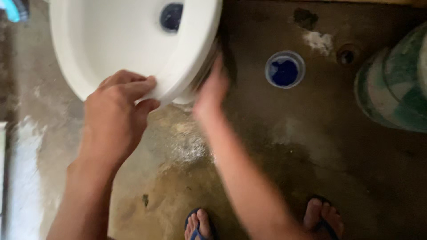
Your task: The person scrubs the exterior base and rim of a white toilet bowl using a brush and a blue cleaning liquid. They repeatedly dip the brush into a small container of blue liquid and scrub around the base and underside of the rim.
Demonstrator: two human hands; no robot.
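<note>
Over the wet floor, the left hand pinches the white basin by its rim. The right hand presses its underside; its grip is blurred, so I cannot tell.

left hand curled tight, thumb pinching under fingers, right hand blurry, fingers stretched forward, both forearms reaching out

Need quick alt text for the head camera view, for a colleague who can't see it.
The left hand grips the rim of a white basin, while the blurred right hand reaches beneath its edge. Below are a wet concrete floor and feet in blue sandals.
</note>
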